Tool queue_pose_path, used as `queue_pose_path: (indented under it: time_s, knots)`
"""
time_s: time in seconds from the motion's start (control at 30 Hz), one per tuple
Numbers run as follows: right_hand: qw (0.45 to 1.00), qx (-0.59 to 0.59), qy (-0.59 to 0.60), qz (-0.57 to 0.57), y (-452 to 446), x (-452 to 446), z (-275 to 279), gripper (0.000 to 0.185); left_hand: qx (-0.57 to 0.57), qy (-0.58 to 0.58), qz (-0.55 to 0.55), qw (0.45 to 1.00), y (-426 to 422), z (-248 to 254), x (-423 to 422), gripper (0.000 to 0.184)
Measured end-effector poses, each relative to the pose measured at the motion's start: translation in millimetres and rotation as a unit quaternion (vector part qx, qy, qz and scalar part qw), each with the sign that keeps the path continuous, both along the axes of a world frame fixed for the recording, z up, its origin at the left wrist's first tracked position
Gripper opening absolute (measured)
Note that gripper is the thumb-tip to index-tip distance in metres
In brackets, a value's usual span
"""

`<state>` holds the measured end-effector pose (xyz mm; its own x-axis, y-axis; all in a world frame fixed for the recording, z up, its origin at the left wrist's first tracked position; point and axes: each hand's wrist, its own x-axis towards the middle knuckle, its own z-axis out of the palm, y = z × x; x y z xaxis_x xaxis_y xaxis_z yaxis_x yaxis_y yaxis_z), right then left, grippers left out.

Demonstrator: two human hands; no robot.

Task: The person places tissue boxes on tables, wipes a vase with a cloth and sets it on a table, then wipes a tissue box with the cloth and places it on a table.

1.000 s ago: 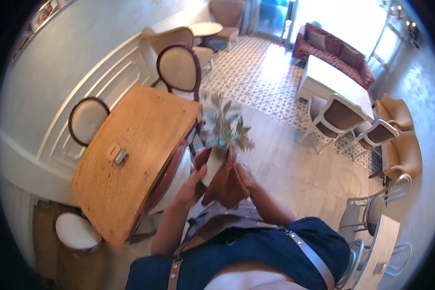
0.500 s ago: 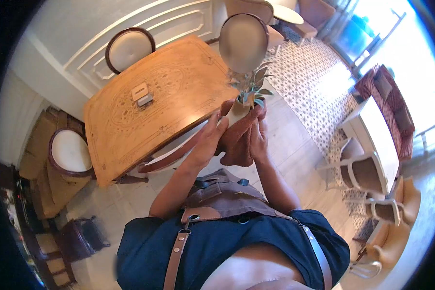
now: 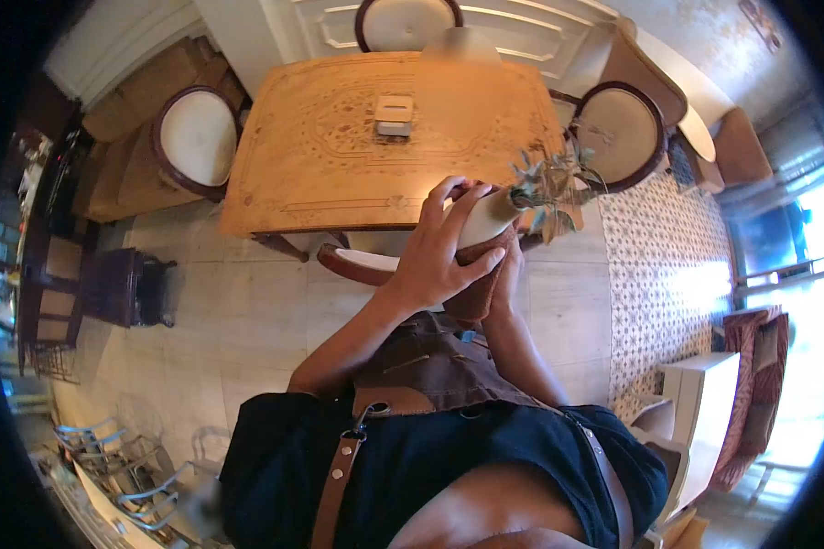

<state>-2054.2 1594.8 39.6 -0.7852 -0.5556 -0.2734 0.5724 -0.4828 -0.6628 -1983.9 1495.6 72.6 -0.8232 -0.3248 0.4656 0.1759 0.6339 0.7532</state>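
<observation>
A white vase (image 3: 488,220) with leafy green stems (image 3: 558,188) tilts to the right in front of my body. My left hand (image 3: 439,252) is closed round its near-left side, fingers over the top and thumb against a brown cloth (image 3: 478,291). The cloth wraps the lower part of the vase and hides its base. On the right, my right hand (image 3: 507,274) is closed on the cloth from beneath; most of its fingers are hidden behind cloth and vase.
A wooden table (image 3: 293,137) with a small napkin box (image 3: 395,114) stands ahead. Round-backed chairs (image 3: 195,137) surround it, one (image 3: 362,265) tucked at its near side close to my left forearm. A white table (image 3: 705,393) and a striped sofa (image 3: 751,393) stand at the right.
My view has turned, so the table now lies straight ahead. The vase has tipped further to the right, and my left hand has wrapped higher over it. The cloth hangs less spread out.
</observation>
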Motion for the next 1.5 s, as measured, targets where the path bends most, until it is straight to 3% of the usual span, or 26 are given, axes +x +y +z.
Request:
queue_pose_path:
  time_s: [0.07,0.1,0.13,0.2,0.23,0.3,0.43,0.47,0.53,0.6,0.63,0.7,0.77,0.83,0.9,0.97,1.0,1.03,1.07,1.1,1.13,1.17,1.2,1.3,1.37,1.5]
  knots:
    - [0.999,-0.012,-0.007,0.029,-20.7,-13.7,-56.5,0.042,-0.036,0.030,0.075,0.996,-7.9,-9.8,2.0,0.064]
    - [0.999,-0.012,-0.030,0.037,-27.8,-6.1,-41.3,0.041,-0.037,0.027,0.083,0.996,-11.3,-19.4,4.0,0.064]
    - [0.997,-0.012,-0.053,0.045,-35.3,1.4,-25.5,0.040,0.043,0.059,0.111,0.991,-13.6,-26.6,6.5,0.063]
    - [0.987,0.067,0.043,0.142,-34.4,7.9,21.7,0.043,0.172,0.065,0.147,0.972,-19.7,-30.7,12.4,0.062]
    - [0.984,0.037,0.013,0.175,-44.2,4.1,-2.3,0.044,0.220,0.034,0.150,0.963,-19.6,-29.5,19.7,0.060]
    - [0.969,-0.032,-0.056,0.238,-69.0,-8.2,-69.1,0.046,0.236,0.087,0.144,0.957,-15.2,-21.5,17.5,0.061]
    - [0.935,-0.142,-0.196,0.258,-34.9,-23.4,5.3,0.049,0.261,0.127,0.162,0.943,0.8,-19.2,-12.9,0.056]
    - [0.852,-0.360,-0.240,0.293,-34.9,-34.3,-17.6,0.049,0.252,0.119,0.159,0.947,7.2,-20.2,-23.3,0.055]
    - [0.882,-0.295,-0.249,0.271,-18.0,-61.5,-7.0,0.052,0.189,0.113,0.142,0.965,15.1,-24.9,-42.6,0.053]
    - [0.884,-0.308,-0.233,0.262,-7.0,-90.9,-23.0,0.053,0.078,0.133,0.123,0.980,20.4,-32.8,-74.1,0.054]
    - [0.882,-0.313,-0.230,0.266,-1.0,-100.9,-30.0,0.053,0.075,0.136,0.111,0.982,29.5,-29.5,-87.3,0.054]
    - [0.882,-0.318,-0.224,0.267,26.2,-113.6,-28.1,0.050,0.223,0.134,0.112,0.959,50.7,-21.7,-111.5,0.057]
    - [0.926,-0.194,-0.201,0.256,58.4,-121.6,3.1,0.046,0.246,0.122,0.090,0.957,59.7,-15.4,-127.4,0.070]
    - [0.944,-0.138,-0.202,0.220,68.5,-135.3,-38.1,0.037,0.207,0.110,0.032,0.972,63.7,-11.9,-137.9,0.077]
    - [0.842,-0.417,-0.209,0.272,92.2,-145.1,-52.9,0.031,0.191,0.153,0.052,0.968,83.6,-26.4,-158.1,0.079]
    - [0.917,-0.281,-0.197,0.204,108.9,-153.7,-56.5,0.027,0.219,0.135,0.040,0.966,92.8,-32.8,-172.4,0.074]
    - [0.800,-0.404,-0.405,0.178,110.3,-160.8,-57.7,0.026,0.198,0.126,0.033,0.972,96.1,-26.3,-178.4,0.073]
    - [0.955,-0.200,-0.151,0.162,115.6,-165.6,-59.0,0.026,0.175,0.115,0.028,0.977,104.5,-19.5,-182.9,0.071]
    - [0.784,-0.426,-0.417,0.172,120.1,-172.3,-61.3,0.028,0.173,0.117,0.020,0.978,108.2,-21.5,-189.9,0.071]
    - [0.493,-0.589,-0.620,0.160,124.1,-176.3,-57.7,0.031,0.174,0.104,0.008,0.979,110.8,-25.5,-194.6,0.070]
    - [0.493,-0.595,-0.616,0.157,126.0,-181.3,-62.4,0.031,0.176,0.091,-0.004,0.980,114.8,-27.8,-199.4,0.069]
    - [0.820,-0.399,-0.388,0.134,126.9,-186.2,-70.9,0.034,0.175,0.088,-0.010,0.981,120.2,-28.8,-202.5,0.069]
    - [0.986,-0.119,-0.087,0.083,128.6,-189.9,-76.0,0.037,0.169,0.078,-0.022,0.982,127.7,-28.1,-204.0,0.068]
    - [0.965,-0.117,-0.182,0.152,150.5,-198.2,-11.5,0.040,0.197,0.094,-0.029,0.975,146.3,-35.9,-211.0,0.066]
    - [0.958,-0.160,-0.192,0.141,141.4,-193.2,-27.5,0.037,0.199,0.120,-0.045,0.972,133.7,-40.4,-213.5,0.067]
    - [0.962,-0.091,-0.147,0.212,142.5,-183.0,-36.9,0.037,0.162,0.134,0.017,0.977,114.8,-22.6,-214.5,0.067]
